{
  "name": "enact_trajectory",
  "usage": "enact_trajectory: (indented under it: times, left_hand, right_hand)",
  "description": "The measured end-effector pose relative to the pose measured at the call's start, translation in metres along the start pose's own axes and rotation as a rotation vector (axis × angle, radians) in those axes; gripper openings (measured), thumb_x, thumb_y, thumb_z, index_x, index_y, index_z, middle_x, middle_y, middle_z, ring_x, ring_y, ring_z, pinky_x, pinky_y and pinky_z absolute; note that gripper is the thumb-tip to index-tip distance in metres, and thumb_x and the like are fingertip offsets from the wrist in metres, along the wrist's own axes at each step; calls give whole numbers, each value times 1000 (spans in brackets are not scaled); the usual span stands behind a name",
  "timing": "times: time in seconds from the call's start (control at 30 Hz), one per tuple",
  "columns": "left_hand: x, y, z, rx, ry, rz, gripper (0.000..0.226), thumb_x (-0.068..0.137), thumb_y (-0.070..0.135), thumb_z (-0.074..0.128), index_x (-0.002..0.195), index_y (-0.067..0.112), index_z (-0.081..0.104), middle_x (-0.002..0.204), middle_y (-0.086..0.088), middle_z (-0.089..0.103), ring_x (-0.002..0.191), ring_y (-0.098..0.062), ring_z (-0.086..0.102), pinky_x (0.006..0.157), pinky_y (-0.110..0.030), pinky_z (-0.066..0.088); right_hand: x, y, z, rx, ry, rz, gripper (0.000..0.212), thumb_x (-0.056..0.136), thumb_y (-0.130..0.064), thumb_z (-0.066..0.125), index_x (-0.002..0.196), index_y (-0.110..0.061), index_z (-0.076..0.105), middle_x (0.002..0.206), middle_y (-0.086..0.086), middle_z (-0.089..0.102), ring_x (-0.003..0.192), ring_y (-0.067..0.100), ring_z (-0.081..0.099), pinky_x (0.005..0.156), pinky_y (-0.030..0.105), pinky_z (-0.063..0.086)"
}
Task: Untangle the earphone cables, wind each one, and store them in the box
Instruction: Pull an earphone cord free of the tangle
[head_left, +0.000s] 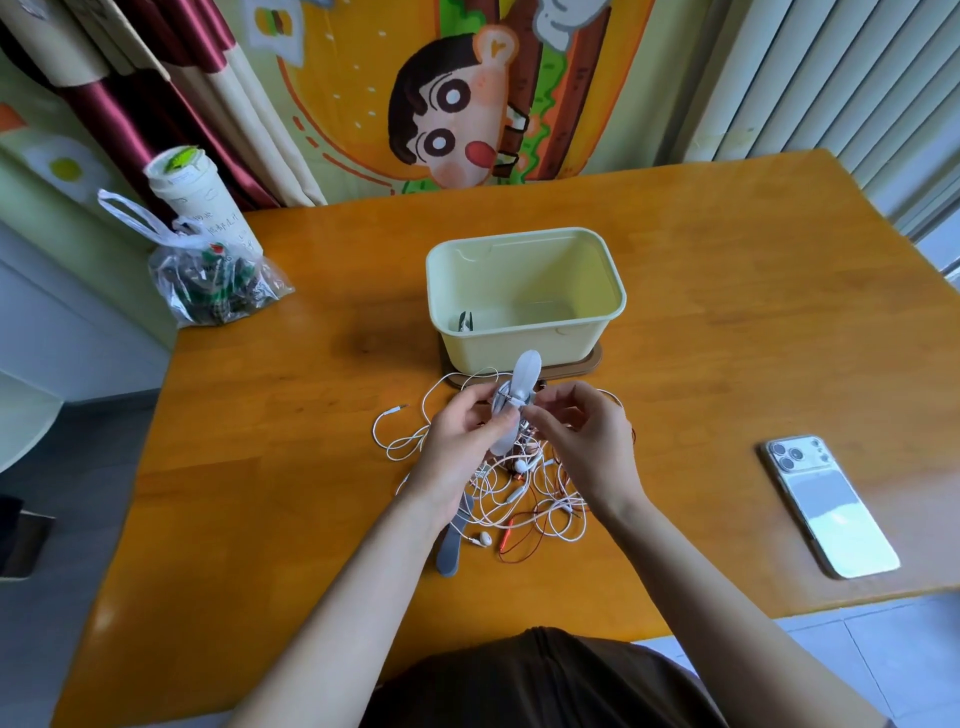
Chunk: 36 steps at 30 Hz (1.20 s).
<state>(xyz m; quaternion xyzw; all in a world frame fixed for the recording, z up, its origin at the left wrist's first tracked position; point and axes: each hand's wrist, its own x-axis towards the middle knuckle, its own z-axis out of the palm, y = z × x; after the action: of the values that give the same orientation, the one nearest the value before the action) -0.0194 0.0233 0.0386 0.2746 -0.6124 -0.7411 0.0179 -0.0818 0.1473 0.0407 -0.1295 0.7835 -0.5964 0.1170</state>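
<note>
White cable, wound into a small coil (503, 404), sits against a pale strap (525, 371) that the left hand (462, 441) grips, thumb over the turns, just above the table (727, 312). The right hand (582, 436) has its fingers curled, thumb and forefinger pinching at the coil's near edge; the exact contact point is too small to resolve. Judgement: the step in hand is securing one wound earphone with the strap. To do it well, keep the left thumb pressing on the turns so that none springs loose, draw the strap snugly across the coil's middle, and check that no strand trails down into the tangle (524, 493) of white and red cables directly below, since a trailing strand would drag the heap along. A second, grey strap (449, 551) lies beside the left forearm, at the tangle's edge. The cream box (519, 348) stands just beyond the hands on a brown base (587, 364), with a dark item (464, 322) in its near-left corner. A phone (826, 506) lies well apart on the right.
</note>
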Motion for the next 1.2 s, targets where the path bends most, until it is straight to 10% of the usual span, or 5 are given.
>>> enact_trajectory:
  times: [0.83, 1.2]
  left_hand:
    - [39, 17, 6, -193, 181, -52, 35, 82, 7, 71, 113, 13, 57, 103, -7, 72, 97, -22, 67, 86, -33, 52]
    - [92, 55, -6, 379, 207, 125, 22, 93, 31, 57, 115, 27, 57, 87, 3, 55, 79, -8, 55, 64, -12, 41]
  right_hand:
    - [18, 0, 12, 79, -195, 95, 30, 83, -20, 70, 109, -17, 56, 103, -8, 63, 82, 4, 63, 70, 25, 56]
    - [100, -11, 19, 145, -102, 194, 23, 81, -9, 72, 98, -19, 61, 90, 2, 69, 78, 17, 69, 71, 28, 56]
